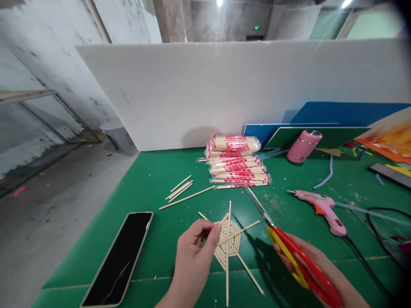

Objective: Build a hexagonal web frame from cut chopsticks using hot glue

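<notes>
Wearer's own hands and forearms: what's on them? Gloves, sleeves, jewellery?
Bare, ungloved left hand: no ring, watch or sleeve visible, forearm uncovered to the picture's edge. Right hand: also bare, no sleeve showing; partly hidden, so rings can't be ruled out.

Stick web (pixel 233 240): bare pale wood, matt, ridged by its laid strips. Loose sticks (pixel 180 191): same pale wood, smooth, without gloss. Scissors (pixel 284 235): bright metal blades; handles of smooth red and yellow plastic with a sheen. Packets (pixel 237 164): clear, glossy, crinkled plastic film bearing red print. Tabletop (pixel 154 256): green, smooth, low sheen, speckled with debris. Phone (pixel 118 259): black glass screen, highly glossy, reflection noted. Bottle (pixel 302 149): smooth pink satin body, shiny metallic top. Glue gun (pixel 324 209): smooth pink plastic. White board (pixel 192 94): smooth, matt. Wall (pixel 48 42): rough, patchy plaster.
</notes>
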`<state>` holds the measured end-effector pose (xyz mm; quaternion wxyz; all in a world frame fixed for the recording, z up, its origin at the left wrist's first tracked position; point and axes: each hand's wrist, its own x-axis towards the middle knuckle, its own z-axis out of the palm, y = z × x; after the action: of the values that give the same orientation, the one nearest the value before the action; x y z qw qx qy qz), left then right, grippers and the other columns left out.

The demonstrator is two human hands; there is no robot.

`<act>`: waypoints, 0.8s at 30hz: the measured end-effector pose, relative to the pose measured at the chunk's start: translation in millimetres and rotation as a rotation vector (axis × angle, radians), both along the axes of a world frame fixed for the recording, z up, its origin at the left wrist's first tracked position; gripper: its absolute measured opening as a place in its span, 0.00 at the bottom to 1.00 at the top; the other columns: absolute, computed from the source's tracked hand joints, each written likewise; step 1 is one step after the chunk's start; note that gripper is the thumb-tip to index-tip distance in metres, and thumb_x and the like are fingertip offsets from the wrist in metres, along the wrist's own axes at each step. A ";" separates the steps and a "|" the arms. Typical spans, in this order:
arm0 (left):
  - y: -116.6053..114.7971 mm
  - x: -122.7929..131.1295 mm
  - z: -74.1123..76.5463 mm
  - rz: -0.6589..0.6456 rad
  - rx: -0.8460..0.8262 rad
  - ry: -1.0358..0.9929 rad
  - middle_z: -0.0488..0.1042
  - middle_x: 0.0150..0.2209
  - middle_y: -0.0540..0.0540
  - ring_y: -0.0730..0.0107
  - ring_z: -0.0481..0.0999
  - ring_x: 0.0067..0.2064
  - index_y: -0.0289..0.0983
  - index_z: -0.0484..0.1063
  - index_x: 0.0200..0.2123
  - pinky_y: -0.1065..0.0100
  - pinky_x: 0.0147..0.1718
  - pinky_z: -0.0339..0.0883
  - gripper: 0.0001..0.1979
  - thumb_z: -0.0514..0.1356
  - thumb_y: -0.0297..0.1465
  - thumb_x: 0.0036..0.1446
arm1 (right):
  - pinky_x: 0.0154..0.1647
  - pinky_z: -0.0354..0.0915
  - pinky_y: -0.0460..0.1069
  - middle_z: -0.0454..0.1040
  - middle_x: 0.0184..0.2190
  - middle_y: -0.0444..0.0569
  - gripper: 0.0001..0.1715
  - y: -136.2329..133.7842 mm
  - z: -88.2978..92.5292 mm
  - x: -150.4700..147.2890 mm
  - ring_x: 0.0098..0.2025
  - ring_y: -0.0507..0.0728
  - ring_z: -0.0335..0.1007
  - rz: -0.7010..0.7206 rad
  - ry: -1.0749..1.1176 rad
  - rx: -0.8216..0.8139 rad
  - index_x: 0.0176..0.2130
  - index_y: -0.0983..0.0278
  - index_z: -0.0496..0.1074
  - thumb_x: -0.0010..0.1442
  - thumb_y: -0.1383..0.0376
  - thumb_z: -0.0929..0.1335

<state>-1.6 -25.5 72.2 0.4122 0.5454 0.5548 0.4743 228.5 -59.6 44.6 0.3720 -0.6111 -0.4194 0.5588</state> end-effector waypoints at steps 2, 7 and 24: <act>0.5 1.8 0.4 0.016 -0.049 -0.036 0.65 0.20 0.52 0.76 0.63 0.23 0.35 0.67 0.22 0.75 0.22 0.58 0.10 0.57 0.35 0.49 | 0.33 0.68 0.50 0.73 0.37 0.53 0.24 0.2 -10.9 -0.3 0.36 0.60 0.71 0.081 -0.002 0.008 0.41 0.60 0.68 0.46 0.52 0.67; 4.6 2.5 -3.3 0.059 -0.111 -0.090 0.64 0.19 0.53 0.77 0.63 0.22 0.35 0.66 0.21 0.75 0.21 0.58 0.11 0.58 0.36 0.48 | 0.38 0.67 0.49 0.71 0.40 0.53 0.31 -5.0 -33.4 3.5 0.40 0.59 0.69 0.244 -0.170 0.132 0.48 0.61 0.61 0.44 0.61 0.69; 7.3 0.7 -18.1 -0.009 -0.164 -0.207 0.68 0.21 0.51 0.76 0.65 0.25 0.34 0.68 0.22 0.75 0.24 0.60 0.08 0.60 0.33 0.46 | 0.28 0.67 0.46 0.71 0.30 0.45 0.41 -12.5 -13.7 -26.7 0.29 0.55 0.69 0.570 -0.427 0.155 0.52 0.61 0.49 0.39 0.72 0.66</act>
<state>-1.0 -18.2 54.1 0.5125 0.4605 0.5435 0.4794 201.8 -72.1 30.9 0.1507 -0.5427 -0.6821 0.4664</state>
